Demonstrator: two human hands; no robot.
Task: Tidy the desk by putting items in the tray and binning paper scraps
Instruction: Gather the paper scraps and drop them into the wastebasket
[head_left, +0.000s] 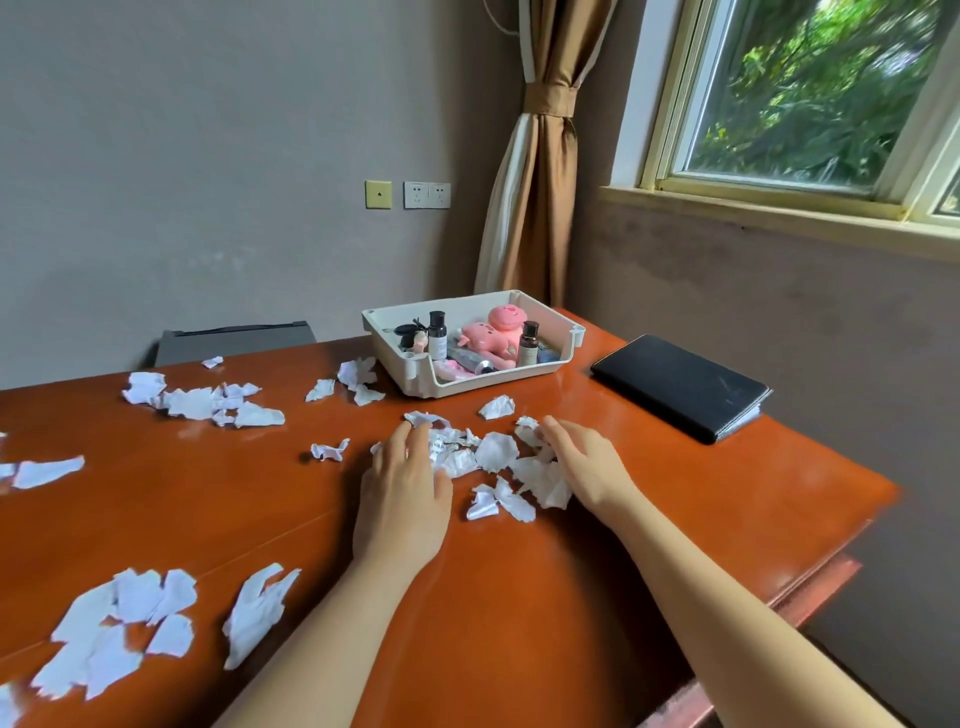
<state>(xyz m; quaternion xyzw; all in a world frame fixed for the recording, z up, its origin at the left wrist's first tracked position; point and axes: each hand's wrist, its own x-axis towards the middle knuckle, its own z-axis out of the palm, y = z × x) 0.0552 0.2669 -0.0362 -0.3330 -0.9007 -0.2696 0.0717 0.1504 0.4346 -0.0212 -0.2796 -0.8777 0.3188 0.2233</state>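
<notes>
White torn paper scraps (496, 452) lie in a cluster at the middle of the orange-brown desk (649, 499). My left hand (402, 488) rests on the cluster's left side, fingers spread and touching scraps. My right hand (584, 462) cups the right side, fingers bent over the scraps. A white tray (571, 338) behind them holds small bottles, pink toys and tubes. More scraps lie at the far left (202, 402) and near left (119, 629).
A black notebook (680, 384) lies to the right of the tray near the desk's right edge. A grey chair back (234, 340) shows behind the desk. A curtain (540, 171) and a window (810, 93) stand at the back right.
</notes>
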